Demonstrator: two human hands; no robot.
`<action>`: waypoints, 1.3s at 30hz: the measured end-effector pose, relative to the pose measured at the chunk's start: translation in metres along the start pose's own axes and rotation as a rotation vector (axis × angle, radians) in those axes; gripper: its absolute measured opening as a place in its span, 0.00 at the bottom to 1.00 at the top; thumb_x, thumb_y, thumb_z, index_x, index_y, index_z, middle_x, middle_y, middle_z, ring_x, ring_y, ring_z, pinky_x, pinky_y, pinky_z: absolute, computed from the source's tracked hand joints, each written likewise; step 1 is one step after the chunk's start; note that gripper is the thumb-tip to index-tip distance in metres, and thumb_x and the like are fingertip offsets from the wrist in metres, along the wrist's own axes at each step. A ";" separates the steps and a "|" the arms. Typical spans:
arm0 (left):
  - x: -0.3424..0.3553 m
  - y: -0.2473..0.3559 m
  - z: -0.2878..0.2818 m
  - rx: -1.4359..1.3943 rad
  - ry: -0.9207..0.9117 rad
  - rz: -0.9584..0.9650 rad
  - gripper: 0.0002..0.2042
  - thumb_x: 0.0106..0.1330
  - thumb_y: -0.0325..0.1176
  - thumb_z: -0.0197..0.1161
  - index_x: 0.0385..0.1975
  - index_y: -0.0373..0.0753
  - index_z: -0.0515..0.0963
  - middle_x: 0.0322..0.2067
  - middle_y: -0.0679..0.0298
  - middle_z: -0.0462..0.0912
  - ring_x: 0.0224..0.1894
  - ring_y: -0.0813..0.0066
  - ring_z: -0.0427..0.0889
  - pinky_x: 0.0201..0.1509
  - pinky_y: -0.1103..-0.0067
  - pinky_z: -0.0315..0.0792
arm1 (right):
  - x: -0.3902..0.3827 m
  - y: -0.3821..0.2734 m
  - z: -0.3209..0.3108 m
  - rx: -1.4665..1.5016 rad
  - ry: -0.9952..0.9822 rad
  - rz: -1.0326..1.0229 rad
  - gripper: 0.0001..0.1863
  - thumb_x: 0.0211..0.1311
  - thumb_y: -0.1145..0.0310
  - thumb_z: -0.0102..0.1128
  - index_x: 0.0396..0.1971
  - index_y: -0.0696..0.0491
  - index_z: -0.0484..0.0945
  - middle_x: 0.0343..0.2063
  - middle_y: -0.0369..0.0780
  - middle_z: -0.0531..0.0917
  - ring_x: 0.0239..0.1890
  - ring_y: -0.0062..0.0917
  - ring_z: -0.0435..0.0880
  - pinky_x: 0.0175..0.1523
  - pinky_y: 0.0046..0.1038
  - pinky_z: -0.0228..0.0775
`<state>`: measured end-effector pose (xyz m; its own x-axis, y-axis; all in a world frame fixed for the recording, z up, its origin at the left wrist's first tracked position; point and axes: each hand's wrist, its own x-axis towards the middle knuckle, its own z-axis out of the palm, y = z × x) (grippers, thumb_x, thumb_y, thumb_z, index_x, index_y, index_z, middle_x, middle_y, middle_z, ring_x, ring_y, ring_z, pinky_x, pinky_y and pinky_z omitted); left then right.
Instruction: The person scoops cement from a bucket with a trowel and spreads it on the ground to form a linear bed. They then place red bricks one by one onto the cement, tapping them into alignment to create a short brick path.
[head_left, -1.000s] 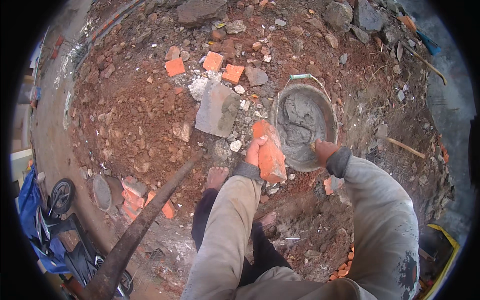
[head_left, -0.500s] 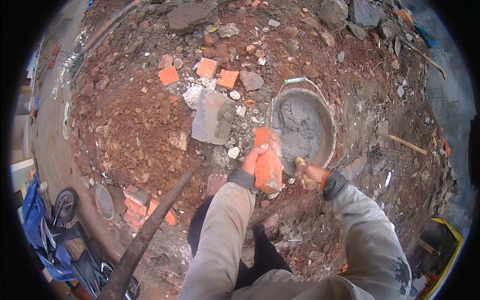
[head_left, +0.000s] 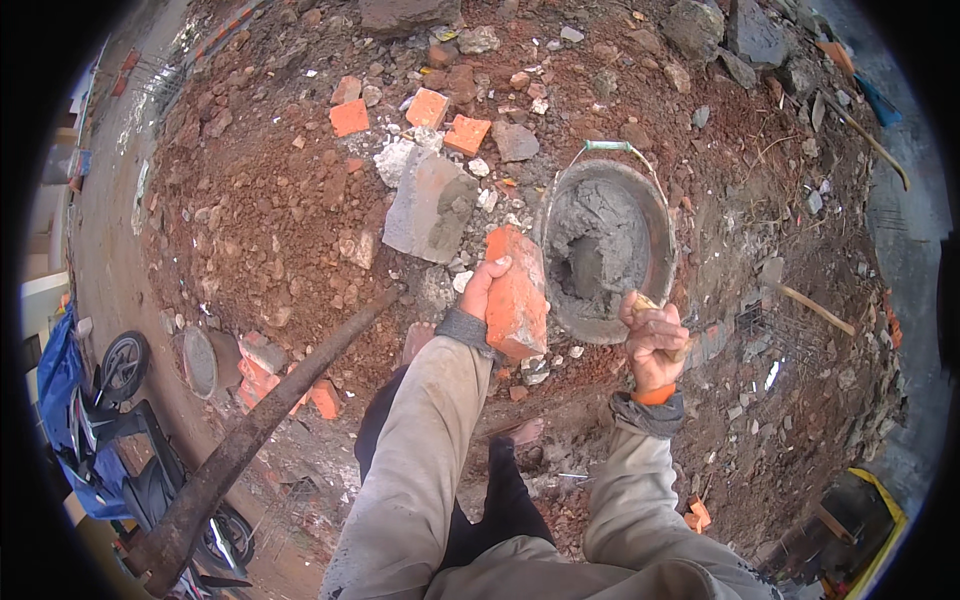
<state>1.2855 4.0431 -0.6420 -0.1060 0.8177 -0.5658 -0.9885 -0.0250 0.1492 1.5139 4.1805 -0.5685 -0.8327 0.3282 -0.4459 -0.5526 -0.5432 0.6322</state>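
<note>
My left hand (head_left: 482, 288) grips an orange-red brick (head_left: 516, 292), held upright in front of me. My right hand (head_left: 652, 335) is closed around a wooden tool handle (head_left: 641, 303) beside the brick; the tool's working end is hidden. Just beyond both hands a round metal pan (head_left: 608, 246) with a thin green-wrapped wire handle sits on the ground, holding wet grey mortar. Both forearms wear dusty grey sleeves.
Reddish rubble ground covers the view, with broken brick pieces (head_left: 428, 108) and a mortar-coated block (head_left: 430, 205) ahead. A long rusty bar (head_left: 250, 435) slants at lower left. A two-wheeler (head_left: 110, 430) stands far below left. A wooden stick (head_left: 815, 308) lies right.
My right hand drew back from the pan's rim toward me, closing on the wooden handle. The brick stays gripped in my left hand, shifted slightly toward the pan.
</note>
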 end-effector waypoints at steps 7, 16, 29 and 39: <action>-0.004 -0.002 0.006 0.024 0.085 0.001 0.30 0.58 0.44 0.59 0.59 0.36 0.65 0.44 0.50 0.76 0.39 0.50 0.80 0.41 0.54 0.78 | -0.053 0.036 0.109 -2.246 0.356 0.202 0.29 0.57 0.69 0.54 0.59 0.61 0.62 0.22 0.48 0.78 0.24 0.37 0.84 0.24 0.35 0.77; 0.017 -0.004 0.026 -0.004 -0.017 -0.060 0.30 0.60 0.45 0.58 0.60 0.37 0.63 0.44 0.50 0.75 0.39 0.48 0.80 0.41 0.54 0.78 | 0.047 -0.071 0.058 -3.880 0.454 0.476 0.27 0.53 0.70 0.60 0.52 0.63 0.65 0.27 0.50 0.83 0.29 0.45 0.85 0.34 0.43 0.77; -0.001 -0.005 0.013 0.070 -0.001 -0.109 0.29 0.61 0.43 0.59 0.61 0.39 0.64 0.45 0.53 0.76 0.42 0.54 0.80 0.44 0.54 0.78 | 0.043 -0.024 0.006 -1.556 0.917 0.407 0.06 0.57 0.70 0.54 0.29 0.57 0.74 0.17 0.34 0.75 0.16 0.20 0.76 0.20 0.25 0.73; 0.002 0.006 0.006 0.079 0.013 -0.178 0.30 0.60 0.44 0.58 0.61 0.39 0.64 0.45 0.52 0.76 0.41 0.51 0.80 0.44 0.55 0.78 | 0.007 -0.015 -0.005 -0.415 0.183 0.081 0.22 0.63 0.68 0.48 0.50 0.71 0.63 0.28 0.36 0.74 0.21 0.18 0.76 0.26 0.24 0.76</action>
<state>1.2802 4.0479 -0.6378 0.0683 0.7978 -0.5990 -0.9803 0.1654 0.1085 1.5164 4.1875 -0.5840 -0.8323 0.1501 -0.5337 -0.3941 -0.8372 0.3792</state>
